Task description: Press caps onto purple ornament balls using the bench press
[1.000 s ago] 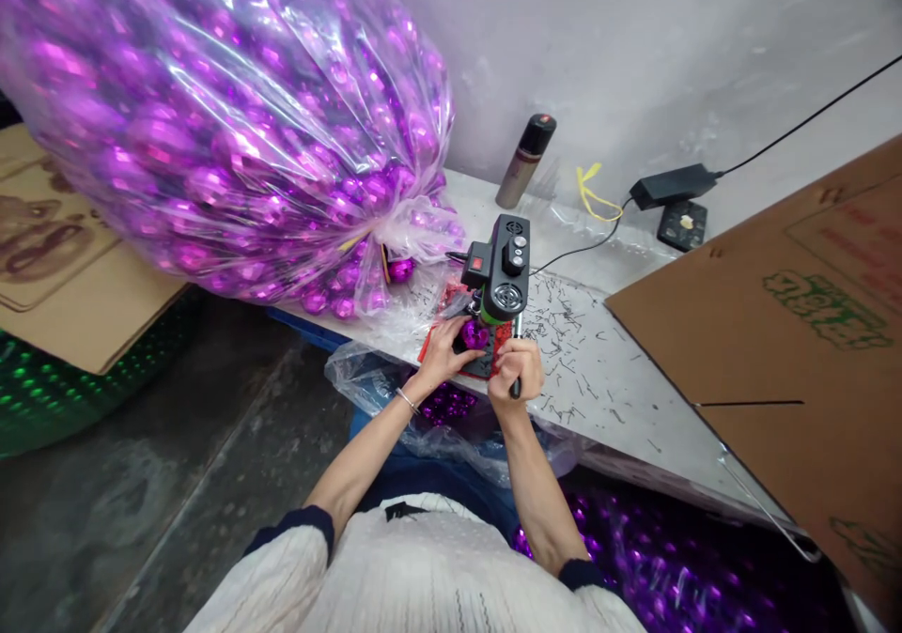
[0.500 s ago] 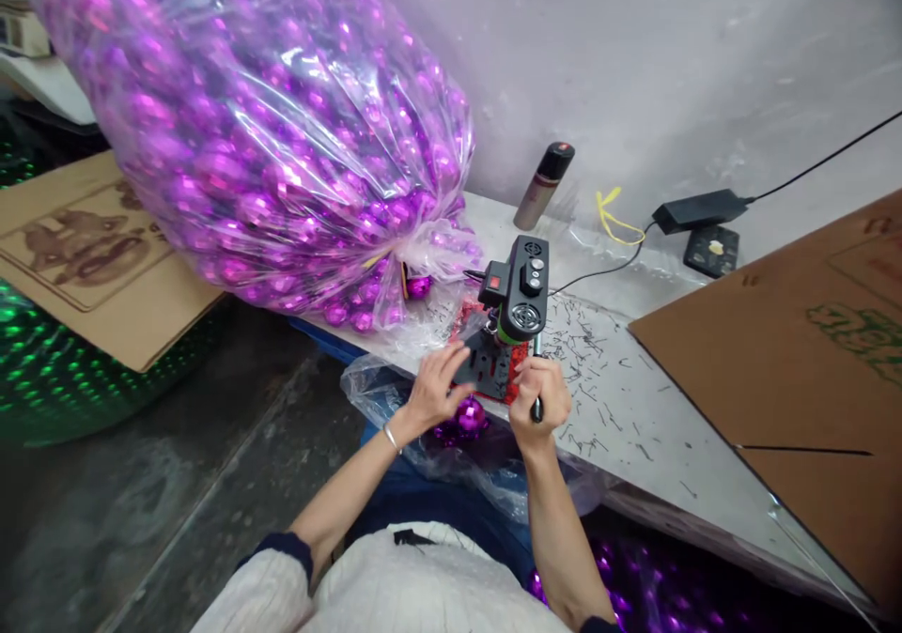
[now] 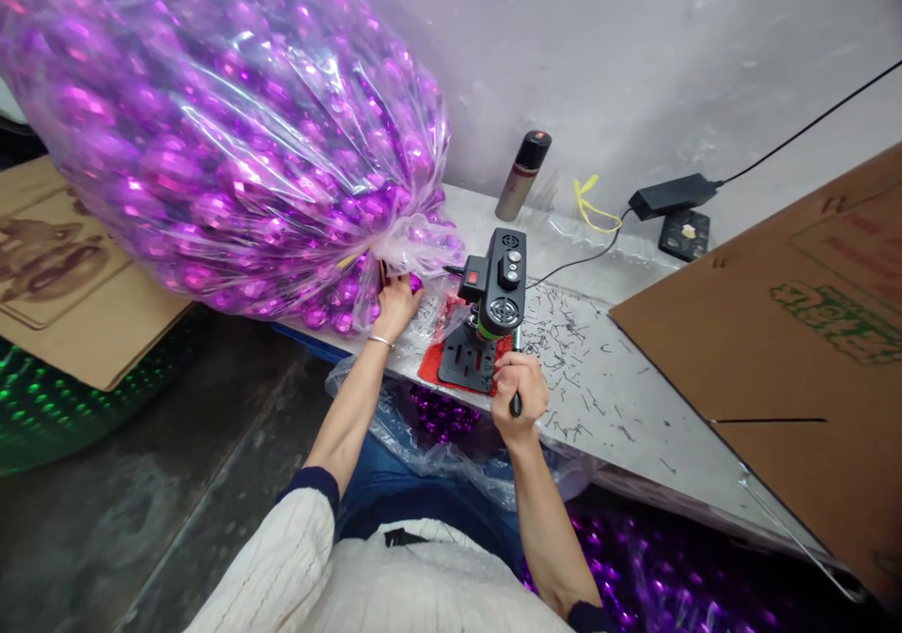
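in the head view we had: left hand (image 3: 397,308), at a purple ball (image 3: 416,283) by the gathered clear bag (image 3: 274,163), finger grip we could not tell; right hand (image 3: 520,387), fingers curled round the handle (image 3: 516,406) of the black press (image 3: 505,281), on the pale table (image 3: 627,436).

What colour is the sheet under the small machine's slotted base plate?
Red; the sheet shows best in the head view, sticking out beyond the base plate.
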